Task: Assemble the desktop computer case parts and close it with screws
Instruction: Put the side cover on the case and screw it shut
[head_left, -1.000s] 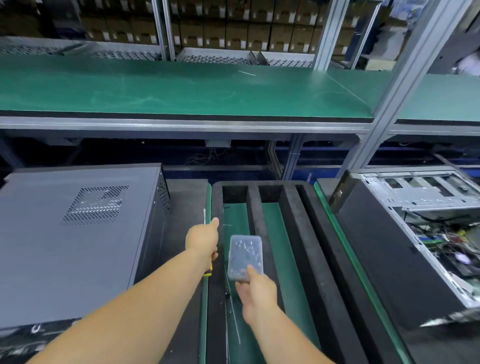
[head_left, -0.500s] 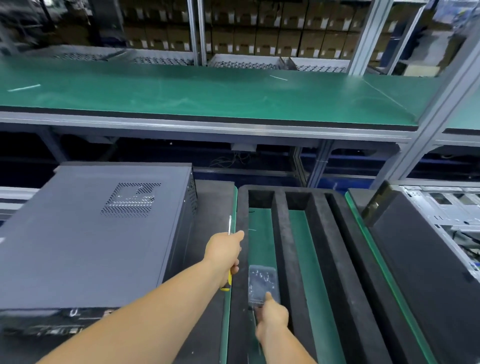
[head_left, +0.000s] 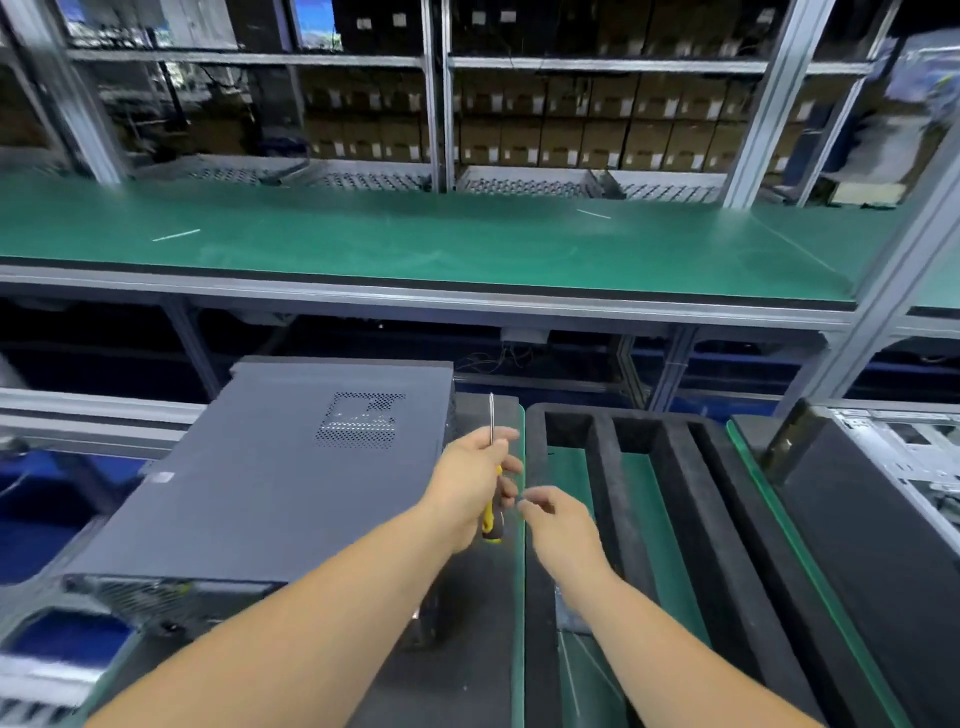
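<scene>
computer case (head_left: 249, 499): matt grey painted metal
screwdriver (head_left: 491, 470): bright metal shaft, yellow-black plastic handle
foam tray (head_left: 691, 499): black, rough

The right hand (head_left: 558, 525) has released the clear rectangular plastic screw box (head_left: 569, 610), which now lies in the green channel of the black foam tray (head_left: 680, 499), largely hidden beneath the right forearm. The right fingers (head_left: 535, 501) are now curled close beside the left hand (head_left: 470, 480), which has raised the yellow-and-black-handled screwdriver (head_left: 492, 467) nearer the closed grey metal computer case (head_left: 270, 467).
</scene>
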